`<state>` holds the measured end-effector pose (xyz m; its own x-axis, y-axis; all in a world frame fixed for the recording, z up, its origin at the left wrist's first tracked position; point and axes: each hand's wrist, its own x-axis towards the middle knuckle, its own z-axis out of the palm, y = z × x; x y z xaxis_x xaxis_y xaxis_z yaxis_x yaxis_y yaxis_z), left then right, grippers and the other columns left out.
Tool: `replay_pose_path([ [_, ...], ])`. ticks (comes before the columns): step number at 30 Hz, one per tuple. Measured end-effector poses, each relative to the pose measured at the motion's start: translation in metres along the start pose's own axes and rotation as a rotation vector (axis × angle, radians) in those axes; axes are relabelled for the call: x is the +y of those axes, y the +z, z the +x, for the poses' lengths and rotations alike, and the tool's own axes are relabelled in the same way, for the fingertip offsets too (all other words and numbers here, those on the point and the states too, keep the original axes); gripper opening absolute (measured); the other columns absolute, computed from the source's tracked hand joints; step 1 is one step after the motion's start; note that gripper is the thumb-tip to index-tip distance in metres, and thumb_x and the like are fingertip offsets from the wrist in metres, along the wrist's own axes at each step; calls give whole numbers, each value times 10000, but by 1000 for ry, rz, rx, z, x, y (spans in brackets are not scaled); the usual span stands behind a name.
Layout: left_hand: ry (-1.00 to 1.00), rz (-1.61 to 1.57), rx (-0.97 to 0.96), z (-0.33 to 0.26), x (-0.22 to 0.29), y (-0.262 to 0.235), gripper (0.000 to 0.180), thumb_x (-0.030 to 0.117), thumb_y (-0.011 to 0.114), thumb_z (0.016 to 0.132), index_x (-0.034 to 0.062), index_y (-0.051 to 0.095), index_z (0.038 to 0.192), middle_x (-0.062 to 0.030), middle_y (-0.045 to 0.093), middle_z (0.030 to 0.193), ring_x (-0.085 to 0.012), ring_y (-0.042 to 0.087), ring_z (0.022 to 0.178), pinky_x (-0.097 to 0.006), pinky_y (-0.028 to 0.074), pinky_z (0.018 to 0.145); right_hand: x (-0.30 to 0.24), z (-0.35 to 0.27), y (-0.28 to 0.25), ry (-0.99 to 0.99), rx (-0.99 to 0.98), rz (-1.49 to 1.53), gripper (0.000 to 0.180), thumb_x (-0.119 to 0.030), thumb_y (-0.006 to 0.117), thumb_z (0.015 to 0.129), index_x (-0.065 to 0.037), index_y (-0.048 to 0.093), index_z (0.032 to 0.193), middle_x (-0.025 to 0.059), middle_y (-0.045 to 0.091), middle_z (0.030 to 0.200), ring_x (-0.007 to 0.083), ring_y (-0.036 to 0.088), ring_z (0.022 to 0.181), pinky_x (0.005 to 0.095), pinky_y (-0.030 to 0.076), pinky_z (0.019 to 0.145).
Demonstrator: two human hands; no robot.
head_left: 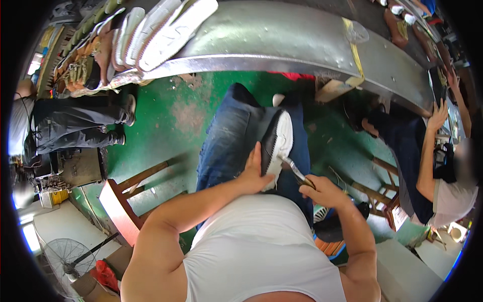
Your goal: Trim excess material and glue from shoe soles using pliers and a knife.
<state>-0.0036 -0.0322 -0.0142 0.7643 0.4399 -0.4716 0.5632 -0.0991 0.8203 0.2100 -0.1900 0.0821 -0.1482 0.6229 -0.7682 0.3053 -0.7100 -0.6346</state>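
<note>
On my lap, over blue jeans, lies a dark shoe upper [269, 143] with its pale underside [285, 135] turned up and stitch marks along the edge. My left hand [254, 173] grips its near end, fingers along the dark side and thumb over the white bottom. In my right hand [324, 191] is a brush [294, 167] with a silvery metal part and a dark handle. Its whitish tip touches the underside near the middle. My right fingers are wrapped round the handle.
A metal-topped bench [271, 35] runs across the front, with several white-soled shoe uppers [161, 38] at its left. Wooden stools [123, 211] stand on both sides. One person [65, 123] is at the left, another person [427, 176] works at the right. A fan [68, 256] stands lower left.
</note>
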Motion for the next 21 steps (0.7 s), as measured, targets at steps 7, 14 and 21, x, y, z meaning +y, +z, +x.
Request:
replay_pose_path([
  [7, -121, -968, -178, -3, 20, -55, 830, 124, 650, 934, 58, 144, 1589, -111, 400, 1523, -205, 435, 1351, -351, 334, 1131, 21, 34, 17, -216, 452, 168, 358, -294, 469, 1035, 35, 598, 982, 125, 677, 782, 201, 673, 702, 338, 530, 666],
  [14, 239, -874, -60, 21, 142, -179, 845, 83, 667, 869, 12, 197, 1568, -182, 403, 1534, -258, 464, 1359, -390, 361, 1128, 74, 59, 33, -258, 450, 579, 422, -334, 438, 1061, 56, 597, 1038, 115, 679, 846, 161, 657, 711, 290, 524, 650],
  [21, 433, 25, 334, 275, 316, -307, 842, 110, 694, 851, 18, 246, 1557, -180, 639, 1254, -281, 657, 1053, -387, 519, 927, 55, 58, 3, -180, 284, 750, 477, -394, 434, 1059, 57, 585, 1091, 128, 695, 892, 185, 684, 729, 294, 531, 617],
])
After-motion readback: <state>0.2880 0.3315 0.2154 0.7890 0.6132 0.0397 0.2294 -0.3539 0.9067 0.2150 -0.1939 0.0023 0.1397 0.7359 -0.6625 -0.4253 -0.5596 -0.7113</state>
